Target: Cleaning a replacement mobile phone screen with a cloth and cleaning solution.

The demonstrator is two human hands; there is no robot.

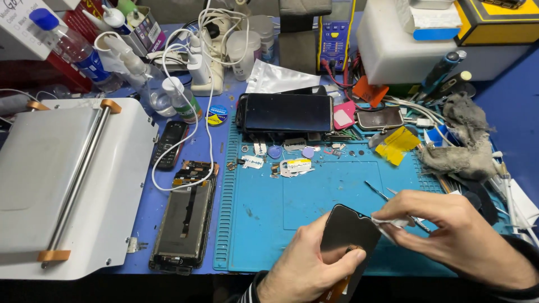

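While your left hand (306, 264) pinches the black glass phone screen panel (349, 233) at the lower middle of the frame, thumb on top and fingers curled beneath, the panel hangs tilted over the near edge of the blue silicone work mat (337, 196) with nothing under it. If that grip slackens, the glass would likely drop off the bench edge. An orange flex ribbon (336, 287) shows below your thumb; squeezing or folding it there could crease or tear it.

Your right hand (460, 233) has its fingertips closed on a small white wipe (390, 223), pressed at the panel's upper right corner. Pushing hard at a corner of unsupported glass could crack it or twist it out of your other hand.

Thin metal tweezers (377, 192) lie just beside that hand on the mat; your knuckles could knock them into the glass. Small loose screws and parts (281, 163) sit higher on the mat, where a sweeping wrist could scatter them.
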